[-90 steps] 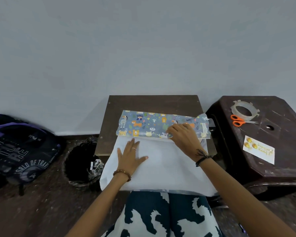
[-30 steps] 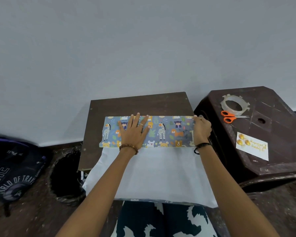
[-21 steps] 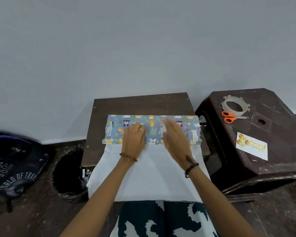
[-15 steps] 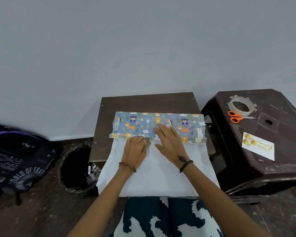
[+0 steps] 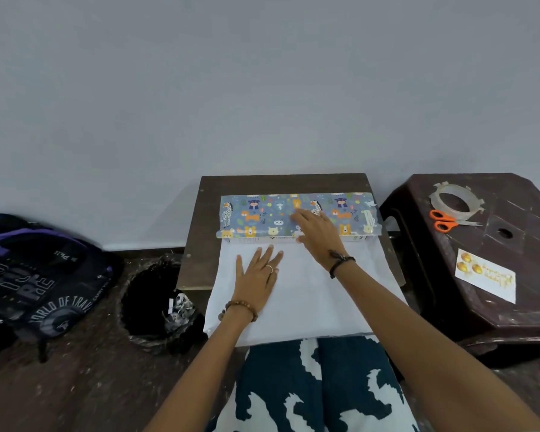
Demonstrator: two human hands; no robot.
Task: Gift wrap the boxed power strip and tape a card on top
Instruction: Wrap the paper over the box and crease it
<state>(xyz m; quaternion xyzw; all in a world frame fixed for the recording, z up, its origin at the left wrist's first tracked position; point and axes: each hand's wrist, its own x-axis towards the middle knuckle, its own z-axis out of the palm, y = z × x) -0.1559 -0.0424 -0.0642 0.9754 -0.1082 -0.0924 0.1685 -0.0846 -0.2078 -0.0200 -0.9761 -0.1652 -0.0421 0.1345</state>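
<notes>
Blue animal-print wrapping paper [image 5: 262,216] is folded over the boxed power strip [image 5: 281,238], whose near edge with printed lettering peeks out below the flap. The paper's white underside [image 5: 309,304] spreads toward me and hangs over the small brown table [image 5: 197,244]. My right hand [image 5: 317,229] lies flat on the printed flap, fingers spread. My left hand [image 5: 258,280] presses flat on the white side just in front of the box. A white card with gold balloons [image 5: 484,274] lies on the dark stool [image 5: 527,304] at the right.
A clear tape roll [image 5: 451,201] and orange-handled scissors [image 5: 445,220] lie at the back of the stool. A black bin with scraps [image 5: 156,297] stands left of the table, a dark backpack [image 5: 35,275] beyond it. A grey wall rises behind.
My left hand slid off the printed flap down onto the white side. My right hand moved from the box's right end to the middle of the flap. The box edge shows below the flap now.
</notes>
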